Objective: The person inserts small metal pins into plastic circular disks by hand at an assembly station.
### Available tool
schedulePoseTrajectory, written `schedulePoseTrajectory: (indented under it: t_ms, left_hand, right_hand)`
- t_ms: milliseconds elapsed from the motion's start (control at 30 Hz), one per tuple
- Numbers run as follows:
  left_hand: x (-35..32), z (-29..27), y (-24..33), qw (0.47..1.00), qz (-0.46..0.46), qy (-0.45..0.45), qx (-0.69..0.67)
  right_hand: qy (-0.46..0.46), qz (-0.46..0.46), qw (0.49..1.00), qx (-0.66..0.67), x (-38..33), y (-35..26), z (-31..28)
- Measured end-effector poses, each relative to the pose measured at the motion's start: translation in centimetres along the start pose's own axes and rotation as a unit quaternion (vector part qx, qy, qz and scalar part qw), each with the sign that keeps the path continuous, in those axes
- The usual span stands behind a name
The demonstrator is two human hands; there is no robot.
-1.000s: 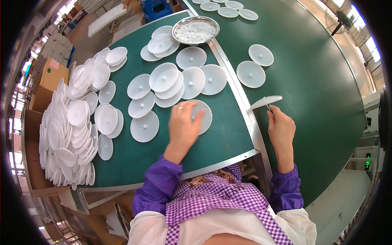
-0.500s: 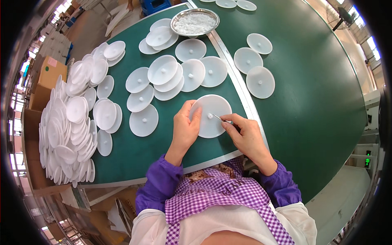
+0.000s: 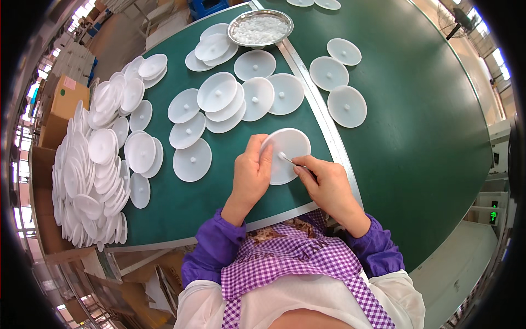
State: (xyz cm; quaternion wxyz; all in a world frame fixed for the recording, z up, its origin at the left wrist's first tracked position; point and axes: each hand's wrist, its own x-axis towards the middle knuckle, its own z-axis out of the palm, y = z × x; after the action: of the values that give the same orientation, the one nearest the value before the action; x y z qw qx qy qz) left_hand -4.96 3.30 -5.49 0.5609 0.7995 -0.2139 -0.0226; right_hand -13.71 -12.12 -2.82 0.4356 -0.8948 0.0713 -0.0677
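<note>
My left hand (image 3: 256, 164) is closed on the left rim of a round white plastic disc (image 3: 290, 141), tilted a little above the green table. A small white knob (image 3: 281, 156) stands at the disc's middle. In my right hand (image 3: 324, 178), a pair of slim metal tweezers (image 3: 288, 160) is pinched between thumb and fingers, its tip touching or very near the knob. Several similar discs (image 3: 192, 159) lie to the left and beyond my hands, each with a small knob at its centre.
A metal bowl (image 3: 234, 37) of small white pieces stands at the far edge. Many discs (image 3: 82, 175) are heaped at the left, beside a cardboard box (image 3: 68, 98). Past a pale metal rail (image 3: 323, 137), more discs (image 3: 347, 107) lie on a green belt (image 3: 416, 137).
The discs on the green belt at the right have shifted away from me. My left hand has tilted the disc slightly; the tweezers stay at its centre.
</note>
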Motion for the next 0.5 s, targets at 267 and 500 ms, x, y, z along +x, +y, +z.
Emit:
schedulePoseTrajectory:
  t_ms: [267,500]
  left_hand:
    - [-1.1,4.4,0.7,0.997,0.039,-0.063,-0.026]
    - [5.4,5.2,-1.3,0.703,-0.451,-0.007,-0.550]
  right_hand:
    - [0.059,-0.001,0.994,-0.091,-1.1,2.1,-0.8]
    - [0.184,0.127,0.908,-0.353,0.0,7.2,-7.8]
